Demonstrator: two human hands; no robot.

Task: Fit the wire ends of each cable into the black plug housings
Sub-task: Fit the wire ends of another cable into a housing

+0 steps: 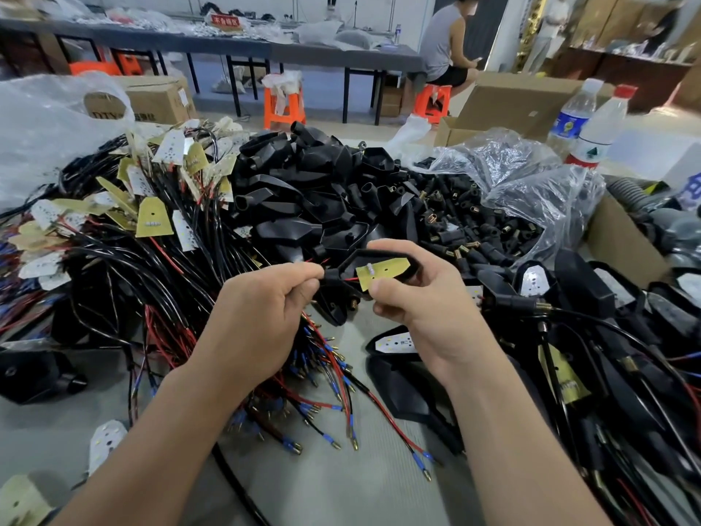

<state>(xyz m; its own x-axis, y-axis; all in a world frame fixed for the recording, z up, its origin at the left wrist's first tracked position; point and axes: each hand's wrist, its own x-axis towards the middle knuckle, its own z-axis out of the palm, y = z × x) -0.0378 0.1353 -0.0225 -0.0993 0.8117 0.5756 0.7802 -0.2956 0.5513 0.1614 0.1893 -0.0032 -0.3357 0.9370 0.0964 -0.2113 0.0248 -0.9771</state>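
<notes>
Both hands are up mid-frame over the bench, working on one black plug housing (349, 264). The right hand (413, 301) has hold of it: fingers curled round the far edge, thumb pressed down on the yellow board (385, 273) sitting inside the open shell. The left hand (261, 309) is closed too, thumb + forefinger pinching at the housing's narrow neck, right where a thin red wire (351, 279) runs from the neck to the board. Can't tell if those fingers are on the neck itself or on the cable coming out of it, since they cover that bit.

Below the hands a bunch of wire ends (326, 392) fans out on the grey tabletop (341, 495): red and black leads w/ blue sleeves and brass tips. Behind the hands is a big heap of empty housings (303, 191). Left of that is a tangle of cables (151, 282) w/ more yellow and white boards on them. Right of the heap a clear plastic bag (538, 191) lies open, w/ small black connectors (474, 225) w/ brass ends spilling out.

Far right, just past the right wrist, there are several fitted housings (533, 282) w/ white boards seated in them and cables trailing off. Two water bottles (601, 123) stand behind the bag, next to a cardboard box (512, 100). In the bg there are orange stools (284, 104), a long table (227, 41), and a person (444, 43) sitting w/ their back to the camera.
</notes>
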